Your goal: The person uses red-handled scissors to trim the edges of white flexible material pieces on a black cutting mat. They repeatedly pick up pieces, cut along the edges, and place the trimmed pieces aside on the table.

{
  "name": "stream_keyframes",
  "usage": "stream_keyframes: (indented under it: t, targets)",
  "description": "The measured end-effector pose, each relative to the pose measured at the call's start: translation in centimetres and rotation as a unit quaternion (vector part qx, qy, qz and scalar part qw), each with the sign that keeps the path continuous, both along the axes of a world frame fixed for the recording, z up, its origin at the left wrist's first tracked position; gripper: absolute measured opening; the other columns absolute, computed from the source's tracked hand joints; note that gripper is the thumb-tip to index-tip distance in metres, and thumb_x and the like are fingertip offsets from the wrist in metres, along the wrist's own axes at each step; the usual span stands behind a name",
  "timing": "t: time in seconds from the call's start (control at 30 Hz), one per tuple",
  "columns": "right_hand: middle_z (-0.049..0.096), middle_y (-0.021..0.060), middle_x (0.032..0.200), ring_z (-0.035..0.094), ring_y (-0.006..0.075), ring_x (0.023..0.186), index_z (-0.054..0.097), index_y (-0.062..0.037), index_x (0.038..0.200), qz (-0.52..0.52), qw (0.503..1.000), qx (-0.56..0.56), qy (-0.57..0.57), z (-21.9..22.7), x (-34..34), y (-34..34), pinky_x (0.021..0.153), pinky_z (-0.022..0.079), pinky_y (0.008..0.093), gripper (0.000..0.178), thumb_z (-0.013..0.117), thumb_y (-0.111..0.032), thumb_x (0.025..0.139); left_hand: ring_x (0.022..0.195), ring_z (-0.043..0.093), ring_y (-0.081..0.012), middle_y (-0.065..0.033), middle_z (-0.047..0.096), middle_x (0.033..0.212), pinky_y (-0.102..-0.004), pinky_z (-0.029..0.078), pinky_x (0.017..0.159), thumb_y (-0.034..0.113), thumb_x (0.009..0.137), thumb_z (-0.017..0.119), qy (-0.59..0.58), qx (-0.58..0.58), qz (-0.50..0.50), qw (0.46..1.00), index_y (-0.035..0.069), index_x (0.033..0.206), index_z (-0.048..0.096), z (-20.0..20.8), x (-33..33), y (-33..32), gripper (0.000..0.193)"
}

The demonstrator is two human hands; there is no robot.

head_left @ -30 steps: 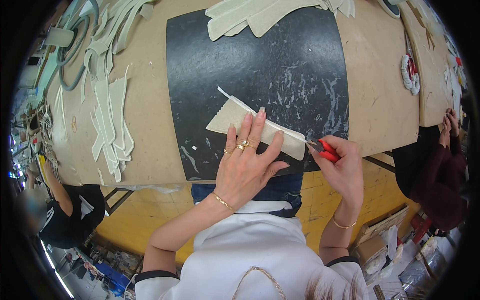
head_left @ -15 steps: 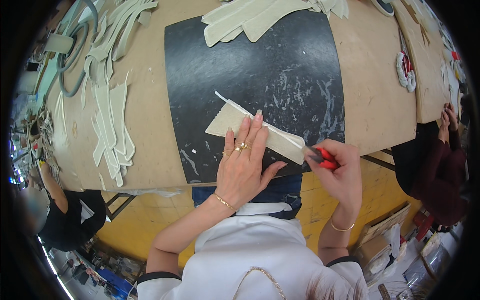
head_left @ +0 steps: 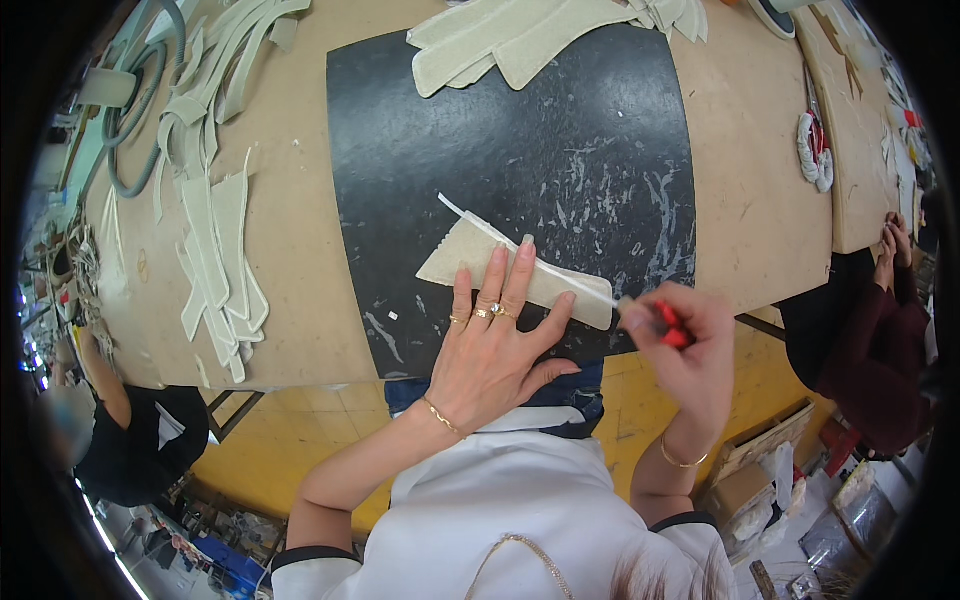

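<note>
A cream fabric piece (head_left: 570, 301) lies slantwise on the black mat (head_left: 510, 140), near the mat's front edge. Along its far edge runs a narrow white strip (head_left: 562, 277), whose loose tail sticks out past the piece's upper left corner. My left hand (head_left: 490, 340) rests flat on the piece, fingers spread and fingertips pressing by the strip. My right hand (head_left: 690, 345) is closed round a small red-handled tool (head_left: 672, 326) just off the piece's right end. The strip's right end reaches my right fingertips; whether they pinch it is blurred.
More cream pieces (head_left: 520, 45) are stacked at the mat's far edge, and others (head_left: 215, 250) lie on the table at left. Red-handled scissors with white wrapping (head_left: 815, 155) lie at right. A grey hose (head_left: 125, 165) curls at far left. Other people sit at both sides.
My right hand has drawn a little to the right with the red-handled tool, off the piece's end. My left hand's fingers have spread wider, and its index finger now lies nearer the right end.
</note>
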State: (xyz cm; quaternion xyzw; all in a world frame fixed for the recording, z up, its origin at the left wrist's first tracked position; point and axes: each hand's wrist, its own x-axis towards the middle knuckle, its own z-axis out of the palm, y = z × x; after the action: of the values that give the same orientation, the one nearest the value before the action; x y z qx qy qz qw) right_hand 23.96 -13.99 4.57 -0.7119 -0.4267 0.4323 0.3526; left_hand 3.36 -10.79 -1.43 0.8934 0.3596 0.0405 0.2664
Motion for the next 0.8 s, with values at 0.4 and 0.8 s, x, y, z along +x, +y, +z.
stream_keyframes:
  t: [0.4, 0.8]
  targets:
    - [0.054, 0.0129, 0.061, 0.051, 0.0249, 0.052, 0.066, 0.0027, 0.081, 0.036, 0.991, -0.066, -0.109, -2.2, 1.5, -2.4, 0.052, 0.039, 0.0289, 0.014, 0.072, -0.002, 0.068, 0.149, 0.025, -0.0326, -0.0149, 0.033, 0.158, -0.0581, 0.008, 0.118, 0.069, 0.074, 0.067, -0.001, -0.027, 0.048, 0.999, 0.007, 0.142, 0.044, 0.2, -0.7, 0.4, 0.095]
    - [0.060, 0.0090, 0.065, 0.058, 0.0270, 0.056, 0.069, -0.0039, 0.079, 0.065, 0.987, -0.076, -0.123, -1.9, 1.2, -2.5, 0.052, 0.042, 0.0312, 0.015, 0.072, -0.006, 0.065, 0.146, 0.029, -0.0371, -0.0165, 0.035, 0.157, -0.0584, 0.011, 0.116, 0.071, 0.079, 0.059, 0.026, 0.010, 0.037, 0.999, 0.004, 0.147, 0.041, -0.3, -0.4, 0.0, 0.097]
